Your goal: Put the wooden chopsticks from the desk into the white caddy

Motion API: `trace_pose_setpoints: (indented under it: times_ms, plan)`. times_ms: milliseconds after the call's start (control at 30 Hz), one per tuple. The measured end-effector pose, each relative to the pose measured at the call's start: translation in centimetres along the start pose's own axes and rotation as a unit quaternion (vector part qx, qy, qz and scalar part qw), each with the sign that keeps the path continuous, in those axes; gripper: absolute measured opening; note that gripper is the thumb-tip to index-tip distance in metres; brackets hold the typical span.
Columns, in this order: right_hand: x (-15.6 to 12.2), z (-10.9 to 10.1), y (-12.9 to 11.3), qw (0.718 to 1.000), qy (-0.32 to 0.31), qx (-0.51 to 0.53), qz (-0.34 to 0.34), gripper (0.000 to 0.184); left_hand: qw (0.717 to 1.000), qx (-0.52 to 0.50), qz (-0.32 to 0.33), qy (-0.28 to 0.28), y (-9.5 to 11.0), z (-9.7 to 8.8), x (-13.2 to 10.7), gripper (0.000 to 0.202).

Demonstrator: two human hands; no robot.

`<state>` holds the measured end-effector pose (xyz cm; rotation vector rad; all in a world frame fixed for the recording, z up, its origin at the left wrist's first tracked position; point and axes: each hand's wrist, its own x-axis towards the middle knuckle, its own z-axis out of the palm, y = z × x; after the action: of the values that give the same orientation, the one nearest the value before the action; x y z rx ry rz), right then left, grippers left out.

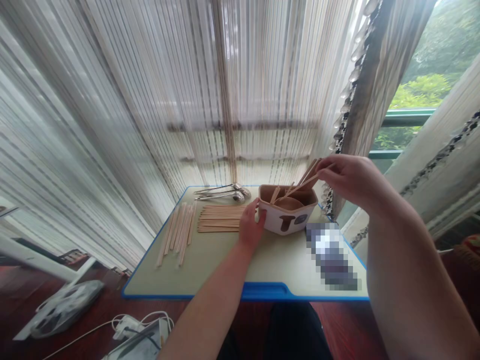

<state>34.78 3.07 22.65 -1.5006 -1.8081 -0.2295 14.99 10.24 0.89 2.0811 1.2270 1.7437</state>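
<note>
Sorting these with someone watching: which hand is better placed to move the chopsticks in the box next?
Right, probably: the right hand has its fingers at the wooden chopsticks slanting into the box, while the left hand is down against the box's wall.

A white, square caddy with a brown interior [288, 222] is showing what looks like a dark brown "T" on its front, while a pixelated dark-and-white package [332, 256] is giving nothing readable.
</note>
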Motion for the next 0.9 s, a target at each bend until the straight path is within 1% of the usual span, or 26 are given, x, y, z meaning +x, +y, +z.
trace_pose_setpoints:
  times_ms: [67, 100, 167, 233, 333, 400, 500, 600, 767, 900]
  plan:
    - [0.1, -1.1, -0.6, 0.998, 0.056, 0.000, -0.003, 0.011, 1.000, -0.001, 0.000, 0.002, 0.1, 0.0, 0.0, 0.043]
    - [0.2, -1.4, -0.8, 0.998, 0.069, 0.000, -0.007, 0.012, 1.000, -0.001, 0.001, 0.002, 0.1, 0.0, 0.1, 0.043]
    - [0.5, -1.1, -1.3, 0.998, 0.062, 0.000, -0.016, 0.012, 1.000, -0.004, 0.005, 0.001, 0.1, 0.0, 0.1, 0.042]
    - [0.8, -0.1, -1.5, 0.999, 0.043, 0.006, -0.021, 0.012, 1.000, -0.007, 0.004, 0.003, 0.2, 0.0, 0.2, 0.042]
    - [1.4, 1.2, -1.9, 0.998, 0.047, 0.022, -0.034, 0.013, 1.000, -0.007, -0.002, 0.006, 0.3, 0.1, 0.2, 0.041]
    - [1.9, 1.6, -2.2, 0.997, 0.048, 0.021, -0.048, 0.014, 1.000, -0.007, -0.005, 0.005, 0.3, 0.2, 0.2, 0.041]
    - [2.5, 1.6, -2.6, 0.998, 0.030, 0.003, -0.059, 0.016, 1.000, -0.002, -0.003, 0.008, 0.3, 0.2, 0.2, 0.041]
    - [2.9, 2.2, -2.7, 0.998, -0.016, -0.013, -0.062, 0.016, 1.000, 0.010, 0.004, 0.003, 0.2, 0.2, 0.1, 0.042]
    - [3.0, 4.6, -2.0, 0.988, -0.135, -0.031, -0.063, 0.018, 1.000, 0.017, 0.021, 0.001, 0.3, 0.0, 0.2, 0.043]
    - [2.8, 6.1, -1.7, 0.974, -0.219, -0.022, -0.056, 0.026, 1.000, 0.016, 0.022, 0.009, 0.5, -0.1, 0.3, 0.041]
